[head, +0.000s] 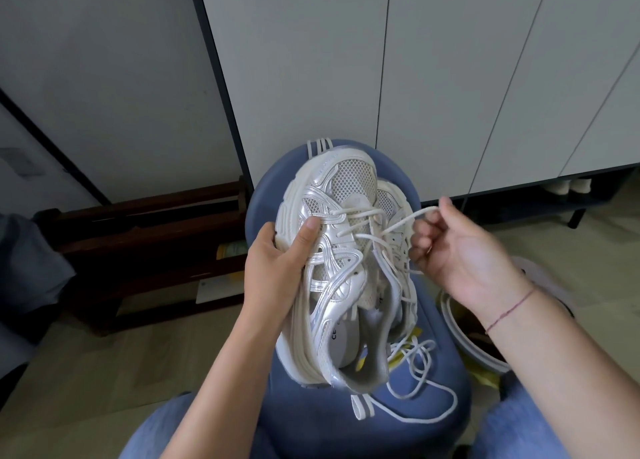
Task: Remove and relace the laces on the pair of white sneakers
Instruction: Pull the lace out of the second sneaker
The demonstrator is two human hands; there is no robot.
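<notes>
Left hand point(277, 268) grips the side of the white sneaker point(339, 251), held toe-away above the blue stool point(433, 434). Right hand point(457, 251) pinches the lace point(401, 224) end, drawn rightward from the eyelets. A loose lace point(424, 387) lies on the stool seat

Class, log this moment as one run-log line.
left hand: grips sneaker | right hand: pinches lace end | loose lace: on blue stool

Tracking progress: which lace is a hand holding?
The lace threaded through the sneaker, pinched by the right hand; the other lace lies loose on the blue stool.
</notes>
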